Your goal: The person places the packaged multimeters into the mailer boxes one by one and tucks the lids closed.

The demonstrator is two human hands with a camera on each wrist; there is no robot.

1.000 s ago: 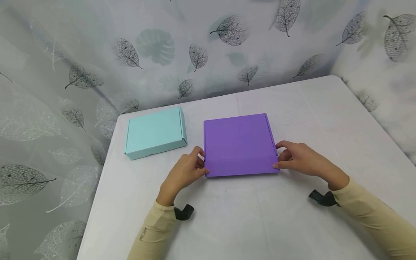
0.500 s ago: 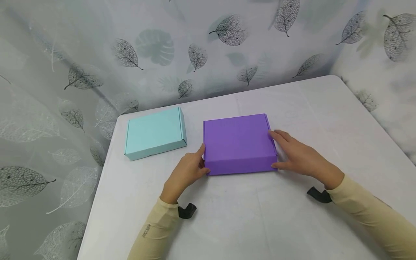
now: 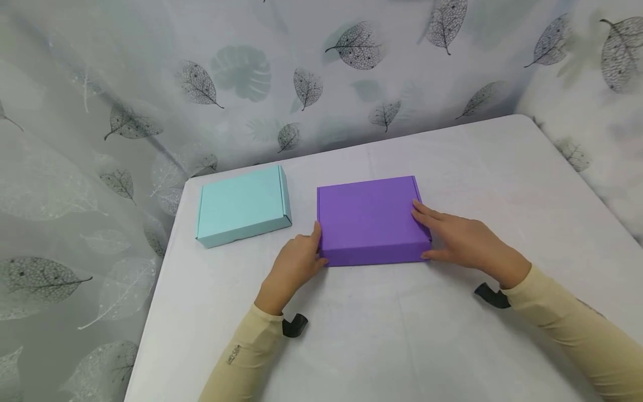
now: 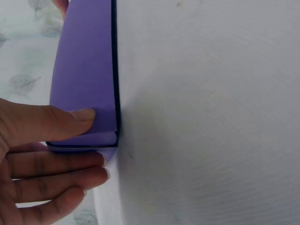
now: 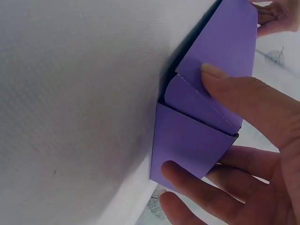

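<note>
A purple cardboard mailer box (image 3: 372, 215) lies on the table, its lid down and its front panel folded down. At its front left corner is my left hand (image 3: 293, 265). In the left wrist view, that thumb (image 4: 82, 117) presses the front panel while the fairly straight fingers lie along the side. My right hand (image 3: 464, 243) spans the front right corner. Its thumb (image 5: 218, 75) presses the front, one fingertip touches the side panel, and other fingers reach the lid's right edge. The box's inside is hidden.
A closed light-teal box (image 3: 243, 204) sits at the table's back left. The white-covered table (image 3: 361, 335) reaches toward the person. Leaf-patterned curtains (image 3: 326, 84) hang behind and beside it. A black mount (image 3: 293, 325) sticks out from the left wrist, with a similar one on the right.
The purple box's front panel, raised outward a second ago, has swung down against the front. My right fingers moved up onto the lid's right edge. My left index finger straightened along the side.
</note>
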